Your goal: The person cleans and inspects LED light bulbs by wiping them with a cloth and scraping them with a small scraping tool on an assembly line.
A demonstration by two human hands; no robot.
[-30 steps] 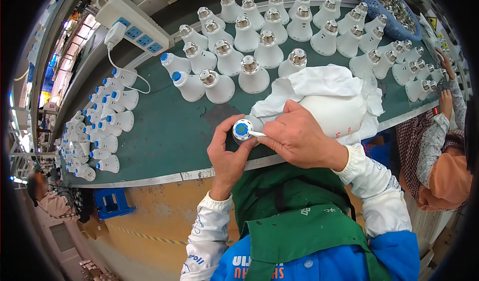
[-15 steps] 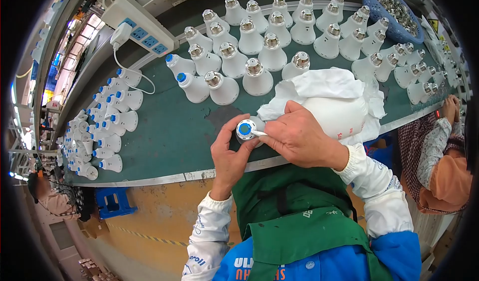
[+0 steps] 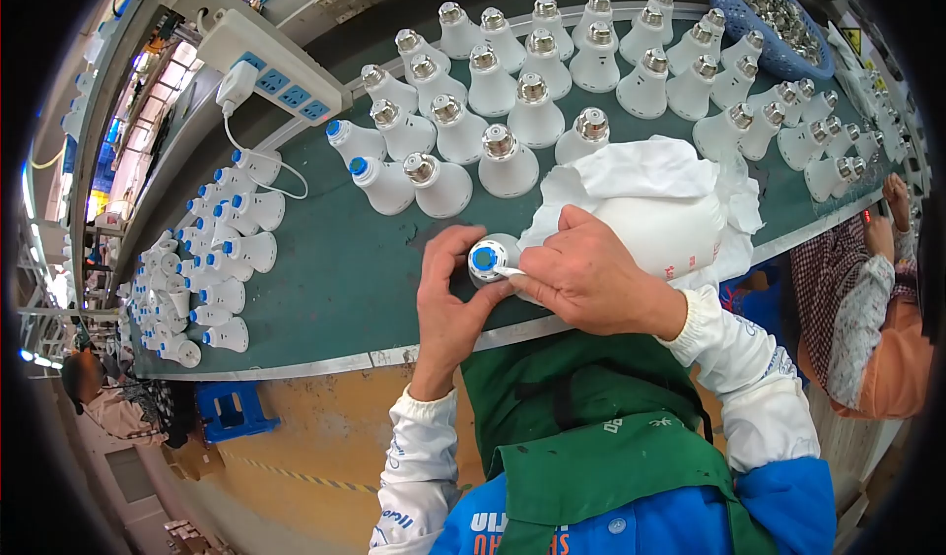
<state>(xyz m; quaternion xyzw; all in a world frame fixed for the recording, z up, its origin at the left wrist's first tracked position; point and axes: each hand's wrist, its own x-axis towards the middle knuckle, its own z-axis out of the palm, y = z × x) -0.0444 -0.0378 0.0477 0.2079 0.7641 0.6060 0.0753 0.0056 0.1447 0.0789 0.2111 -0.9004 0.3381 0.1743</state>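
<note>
A white light bulb (image 3: 507, 250) with a blue ring on its end stands near the table's front edge, blue end facing me. My left hand (image 3: 451, 284) curves around its left side, thumb and fingertips against it. In my right hand (image 3: 596, 274), thumb and forefinger pinch a thin white pointed stick or nozzle (image 3: 509, 271). Its tip touches the rim beside the blue ring; what the palm hides I cannot see. Just behind the right hand lies a rounded white object with red print (image 3: 670, 230), partly covered by a white cloth (image 3: 645, 169).
Several bulbs with silver caps (image 3: 498, 166) stand across the back of the green table (image 3: 345, 299). Blue-ended bulbs (image 3: 251, 250) crowd the left. A blue basket (image 3: 754, 28) of metal caps stands back right, a power strip (image 3: 271, 72) back left. Another person's hand (image 3: 895, 200) is far right.
The left fingers have spread slightly around the bulb. The white tip has shifted a little along the rim to the right. The camera view has tilted slightly.
</note>
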